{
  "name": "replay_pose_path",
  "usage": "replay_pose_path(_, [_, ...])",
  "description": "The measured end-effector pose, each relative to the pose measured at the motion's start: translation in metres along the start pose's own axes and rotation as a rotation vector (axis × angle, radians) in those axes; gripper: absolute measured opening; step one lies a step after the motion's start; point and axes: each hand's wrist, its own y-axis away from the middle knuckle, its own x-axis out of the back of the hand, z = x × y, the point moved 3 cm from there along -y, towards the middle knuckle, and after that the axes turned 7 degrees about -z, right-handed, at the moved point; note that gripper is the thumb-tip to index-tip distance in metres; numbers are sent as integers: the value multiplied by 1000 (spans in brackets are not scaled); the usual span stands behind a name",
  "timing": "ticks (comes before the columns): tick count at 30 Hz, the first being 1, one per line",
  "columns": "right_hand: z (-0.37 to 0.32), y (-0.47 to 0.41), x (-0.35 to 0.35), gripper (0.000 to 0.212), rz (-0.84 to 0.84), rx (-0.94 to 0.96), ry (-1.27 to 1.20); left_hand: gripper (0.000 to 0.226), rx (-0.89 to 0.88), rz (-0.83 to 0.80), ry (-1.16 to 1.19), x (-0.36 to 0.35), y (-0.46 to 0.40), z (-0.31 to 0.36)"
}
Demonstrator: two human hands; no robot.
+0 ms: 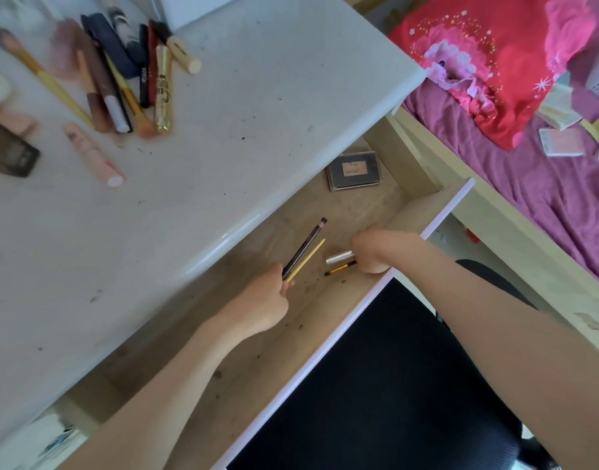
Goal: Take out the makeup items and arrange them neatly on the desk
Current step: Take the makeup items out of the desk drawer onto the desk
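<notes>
In drawer (366, 212), hands (262, 301) gripping pencils (303, 251)

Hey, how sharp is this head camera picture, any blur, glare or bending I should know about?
Head view: the makeup pile at upper left is motion-smeared, while the left hand holding two pencils and the right hand in the drawer look sharper; a small glare spot sits on the desk edge, which bows from the wide lens.

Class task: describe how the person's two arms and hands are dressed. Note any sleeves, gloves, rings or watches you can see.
Both forearms are bare right to the frame edge: no sleeves show. The left hand and right hand wear no gloves. No watch, bracelet or ring shows on either wrist or on the visible fingers.
</notes>
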Motion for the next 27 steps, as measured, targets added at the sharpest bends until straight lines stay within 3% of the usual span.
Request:
replay_pose_path(4, [-5, 37, 13, 18, 155, 100, -229, 8, -177, 135, 3, 16, 43, 21])
replay_pose_path(7, [-18, 78, 28, 22, 240, 302, -639, 15, -271, 366, 52, 47, 75, 32])
replay_pose_path(12, [-62, 113, 64, 12, 384, 571, -1264, 15, -165, 602, 243, 101, 100, 15])
replay_pose_path(15, [-92, 107, 87, 18, 335, 623, -1502, 11, -93, 663, 310, 122, 104, -5])
replay_pose_path(21, [-134, 99, 146, 12, 327, 653, -1770, 19, -55, 892, 440, 167, 93, -10])
replay_pose_path(27, [-161, 85, 212, 12, 413, 587, -1702, 29, -10, 1011, 385, 218, 67, 3])
